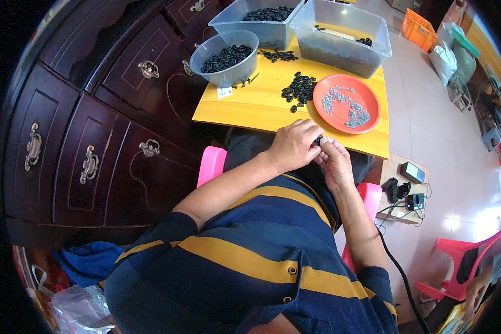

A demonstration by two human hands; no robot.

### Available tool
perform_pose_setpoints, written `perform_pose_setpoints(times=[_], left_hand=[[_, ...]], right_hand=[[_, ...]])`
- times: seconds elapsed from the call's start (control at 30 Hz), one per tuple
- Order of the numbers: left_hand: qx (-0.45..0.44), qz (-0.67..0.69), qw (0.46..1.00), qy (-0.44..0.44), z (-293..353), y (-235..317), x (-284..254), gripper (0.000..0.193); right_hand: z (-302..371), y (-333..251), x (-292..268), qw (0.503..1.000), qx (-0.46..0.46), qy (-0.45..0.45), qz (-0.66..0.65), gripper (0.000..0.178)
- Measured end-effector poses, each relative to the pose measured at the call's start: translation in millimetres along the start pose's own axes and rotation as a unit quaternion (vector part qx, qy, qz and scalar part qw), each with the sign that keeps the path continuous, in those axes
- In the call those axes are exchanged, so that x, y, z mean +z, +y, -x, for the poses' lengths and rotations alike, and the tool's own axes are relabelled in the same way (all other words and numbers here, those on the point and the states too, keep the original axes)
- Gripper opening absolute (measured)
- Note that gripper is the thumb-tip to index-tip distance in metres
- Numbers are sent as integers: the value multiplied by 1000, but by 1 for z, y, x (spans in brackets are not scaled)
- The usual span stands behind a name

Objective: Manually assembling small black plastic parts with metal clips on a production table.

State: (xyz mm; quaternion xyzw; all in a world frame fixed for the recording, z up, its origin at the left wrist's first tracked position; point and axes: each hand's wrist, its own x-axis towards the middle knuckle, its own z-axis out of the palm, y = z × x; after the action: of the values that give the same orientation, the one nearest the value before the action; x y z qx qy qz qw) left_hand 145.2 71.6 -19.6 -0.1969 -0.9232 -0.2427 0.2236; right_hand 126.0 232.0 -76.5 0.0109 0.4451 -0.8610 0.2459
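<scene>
Close together at the near edge of the yellow table, my two hands meet around a small black piece. My left hand is closed on it, fingers curled over its left side. From the other side my right hand pinches at the same piece with thumb and fingertips. Much of the piece is hidden by the fingers. Just beyond lies a loose pile of small black oval rings. Right of that pile sits a red plate holding many small silvery metal pins.
Behind stand a round tub of black parts and two clear bins side by side. Dark drawers line the left. A wooden stool with devices and cables is at right, near a pink chair.
</scene>
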Motion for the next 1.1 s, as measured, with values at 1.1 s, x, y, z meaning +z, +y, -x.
perform_pose_setpoints(times=[1.1], left_hand=[[-16, 101, 995, 2, 2, -1, 2, 26]], right_hand=[[4, -1, 5, 999, 5, 40, -34, 17]])
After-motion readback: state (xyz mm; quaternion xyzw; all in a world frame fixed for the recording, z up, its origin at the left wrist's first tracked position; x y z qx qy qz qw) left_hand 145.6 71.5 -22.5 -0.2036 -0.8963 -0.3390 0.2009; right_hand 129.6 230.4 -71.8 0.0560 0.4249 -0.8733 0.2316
